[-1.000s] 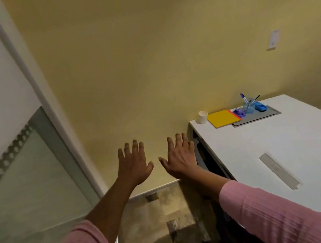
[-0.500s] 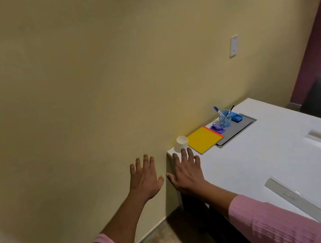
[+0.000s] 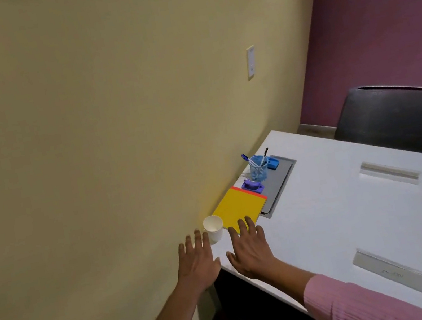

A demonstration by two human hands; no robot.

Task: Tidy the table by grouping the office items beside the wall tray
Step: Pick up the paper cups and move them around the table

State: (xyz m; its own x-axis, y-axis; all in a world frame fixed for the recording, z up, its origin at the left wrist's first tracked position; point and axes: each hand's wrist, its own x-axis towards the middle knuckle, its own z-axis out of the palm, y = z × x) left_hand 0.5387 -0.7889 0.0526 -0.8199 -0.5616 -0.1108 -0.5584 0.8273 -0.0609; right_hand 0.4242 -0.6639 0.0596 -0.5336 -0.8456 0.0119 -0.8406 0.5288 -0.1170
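White paper cup [image 3: 213, 228] is set upright at bench corner by the wall. Yellow notebook w/ red spine edge [image 3: 238, 207] is laid flat just beside it, touching grey tray [image 3: 280, 179]. On tray: purple stapler [image 3: 252, 185], clear blue pen holder w/ pens [image 3: 259, 167], blue item [image 3: 273, 163], type unclear.

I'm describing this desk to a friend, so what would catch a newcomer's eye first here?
The bright yellow notebook lies by the wall on the white table, between a white paper cup and a grey tray. A blue pen holder stands at the tray. Both hands, left and right, hover open and empty at the table's near corner.
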